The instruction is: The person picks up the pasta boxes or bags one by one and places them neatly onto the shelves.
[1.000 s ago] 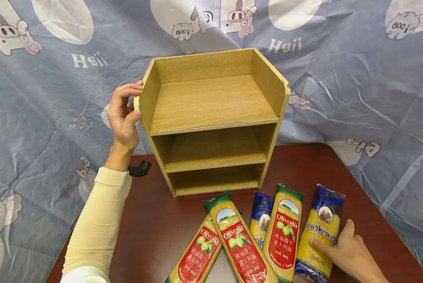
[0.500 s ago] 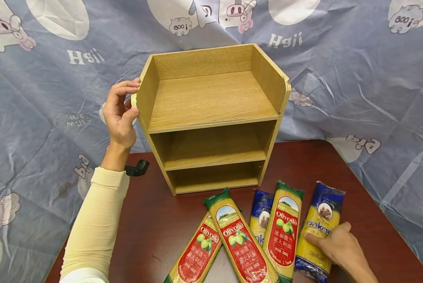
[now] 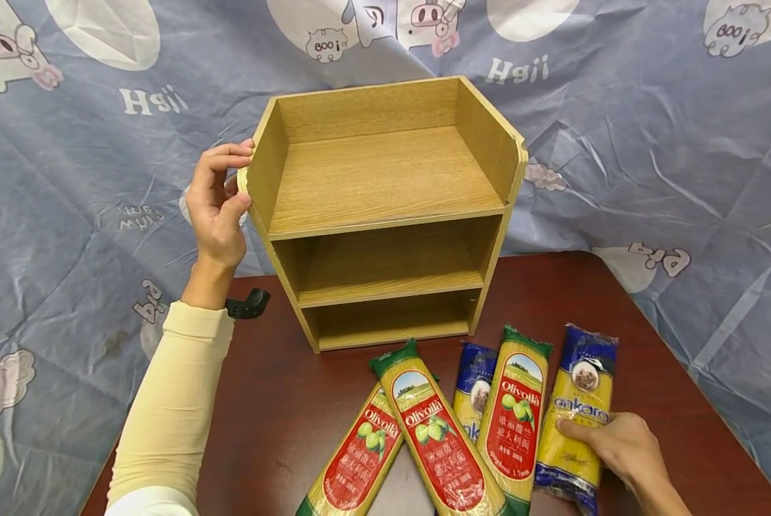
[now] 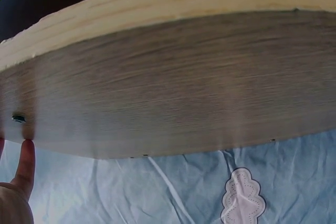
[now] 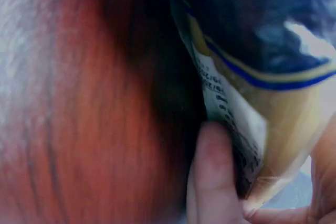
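Blue-and-yellow "ankara" packet (image 3: 569, 444) is gripped by the right hand (image 3: 627, 446); left hand (image 3: 218, 208) holds the wooden shelf (image 3: 385, 179) at left. Red-labelled "Olivoilà" packets (image 3: 516, 412) partly hide another blue-topped packet (image 3: 477, 369)'s lettering.

A curtained-off tabletop corner, whether in a home or a studio impossible to tell: rumpled cartoon-pig fabric (image 3: 630, 107) hangs behind the left fingers (image 3: 228, 162), which hold a small wood-grain shelf unit (image 3: 385, 175). Beneath the right fingers (image 5: 214, 166) spreads a reddish-brown wood-grain table (image 3: 269, 416).
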Tool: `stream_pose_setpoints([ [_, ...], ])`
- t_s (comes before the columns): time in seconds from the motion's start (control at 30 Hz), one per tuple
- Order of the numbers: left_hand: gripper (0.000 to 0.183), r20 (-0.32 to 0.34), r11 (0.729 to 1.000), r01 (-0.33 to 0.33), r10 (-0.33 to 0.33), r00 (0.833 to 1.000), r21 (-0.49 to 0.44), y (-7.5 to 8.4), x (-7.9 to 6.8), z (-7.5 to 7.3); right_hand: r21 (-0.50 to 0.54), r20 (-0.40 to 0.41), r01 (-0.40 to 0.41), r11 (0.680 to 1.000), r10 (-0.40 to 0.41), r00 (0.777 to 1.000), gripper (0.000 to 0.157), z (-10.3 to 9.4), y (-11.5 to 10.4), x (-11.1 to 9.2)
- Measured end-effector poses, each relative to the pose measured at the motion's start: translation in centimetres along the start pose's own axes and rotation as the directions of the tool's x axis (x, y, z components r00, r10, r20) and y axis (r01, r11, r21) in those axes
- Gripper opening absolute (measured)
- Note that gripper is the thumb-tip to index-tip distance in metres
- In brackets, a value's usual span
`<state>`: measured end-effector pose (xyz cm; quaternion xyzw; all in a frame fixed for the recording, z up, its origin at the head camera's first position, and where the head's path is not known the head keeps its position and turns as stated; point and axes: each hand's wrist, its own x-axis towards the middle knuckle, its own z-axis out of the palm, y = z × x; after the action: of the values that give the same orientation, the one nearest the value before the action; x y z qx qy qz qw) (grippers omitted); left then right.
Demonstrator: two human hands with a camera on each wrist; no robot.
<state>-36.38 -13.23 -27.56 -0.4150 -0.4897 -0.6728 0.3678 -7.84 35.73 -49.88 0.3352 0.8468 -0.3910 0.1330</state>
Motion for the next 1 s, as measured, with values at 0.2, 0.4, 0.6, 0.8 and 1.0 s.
stream_pose_setpoints([
  [0.2, 0.052, 0.012, 1.000, 0.004, -0.004, 1.000, 0.007, -0.1, 0.1, -0.1, 0.004, 0.006, 0.028, 1.000, -0.028, 1.000, 0.102, -0.1, -0.1, -0.1],
  [0.4, 0.052, 0.014, 1.000, -0.001, 0.001, 1.000, 0.013, -0.1, 0.1, 0.0, 0.173, 0.050, 0.060, 0.983, -0.070, 0.996, 0.081, 0.3, -0.1, -0.3],
  [0.6, 0.057, 0.019, 1.000, 0.000, 0.000, 1.000, 0.018, -0.2, 0.0, -0.1, 0.320, 0.118, 0.045, 0.946, -0.087, 0.989, 0.075, 0.4, 0.0, -0.3],
  [0.8, 0.055, 0.013, 1.000, 0.001, -0.001, 1.000, 0.024, -0.1, 0.1, 0.0, 0.422, 0.142, 0.011, 0.907, -0.078, 0.987, 0.073, 0.7, 0.4, -0.4],
  [1.0, 0.053, 0.007, 1.000, 0.008, -0.008, 1.000, 0.026, 0.1, 0.2, -0.1, 0.516, 0.181, -0.024, 0.856, -0.082, 0.980, 0.068, 0.7, 0.9, -0.3],
])
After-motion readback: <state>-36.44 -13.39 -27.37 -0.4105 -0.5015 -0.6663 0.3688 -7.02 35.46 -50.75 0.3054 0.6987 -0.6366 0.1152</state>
